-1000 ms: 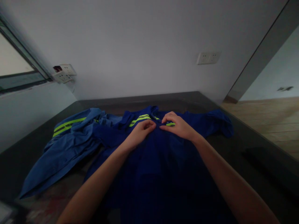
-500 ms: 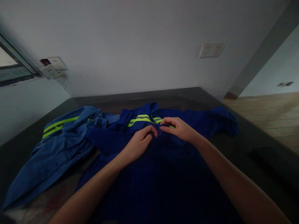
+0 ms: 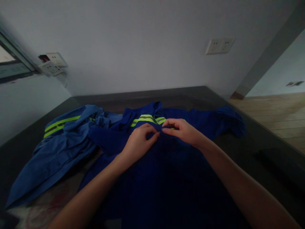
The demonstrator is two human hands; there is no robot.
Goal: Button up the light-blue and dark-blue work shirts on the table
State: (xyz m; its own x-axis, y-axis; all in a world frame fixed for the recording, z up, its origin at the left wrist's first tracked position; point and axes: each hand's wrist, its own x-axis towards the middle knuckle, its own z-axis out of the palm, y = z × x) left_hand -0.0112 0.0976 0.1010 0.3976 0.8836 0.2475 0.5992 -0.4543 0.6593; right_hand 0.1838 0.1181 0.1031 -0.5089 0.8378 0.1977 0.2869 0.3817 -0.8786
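A dark blue work jacket (image 3: 152,178) with yellow-green and grey reflective stripes lies spread out in front of me, its collar toward the wall. Over its middle front, just below the stripes, my left hand (image 3: 140,140) pinches the cloth between thumb and forefinger. My right hand (image 3: 179,130) faces it closely from the other side, thumb and fingers also closed on the jacket's front. The fingertips of both hands nearly meet. Whether a button or only fabric is between them is too dark and small to make out.
A lighter blue garment (image 3: 64,143) with similar stripes lies crumpled at the left, next to the jacket's sleeve. The dark table (image 3: 186,95) meets a white wall with sockets (image 3: 220,46). A black object (image 3: 281,168) lies at the right edge.
My left hand has turned and its thumb has straightened toward the right fingertips. The right hand stays nearly in place. The view has shifted slightly.
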